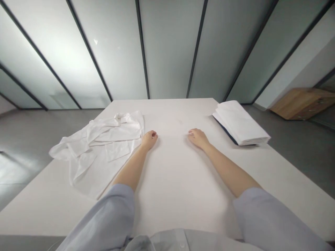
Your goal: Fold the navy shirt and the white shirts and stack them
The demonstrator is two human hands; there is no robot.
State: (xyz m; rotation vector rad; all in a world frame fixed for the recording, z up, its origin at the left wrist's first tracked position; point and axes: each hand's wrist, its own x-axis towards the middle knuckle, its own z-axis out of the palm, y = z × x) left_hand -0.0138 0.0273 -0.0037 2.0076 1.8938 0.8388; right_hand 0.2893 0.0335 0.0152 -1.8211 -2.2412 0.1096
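Note:
My left hand [150, 139] rests on the white table [172, 181] with its fingers curled in and nothing in them. Right beside it, to the left, lies a crumpled white garment [104, 143], spread out with what looks like a patch pocket and a sleeve. Its left end reaches over the table's edge. My right hand [198, 137] lies on the bare tabletop, fingers loosely bent and slightly apart, holding nothing. Further right is a stack of folded white cloth [239, 122], with a dark blue layer showing underneath.
Beyond the far table edge stands a wall of frosted glass panels [167, 48] with dark frames. A wooden cabinet [300, 103] stands on the grey floor [282, 136] at the right. The folded stack sits close to the table's right edge.

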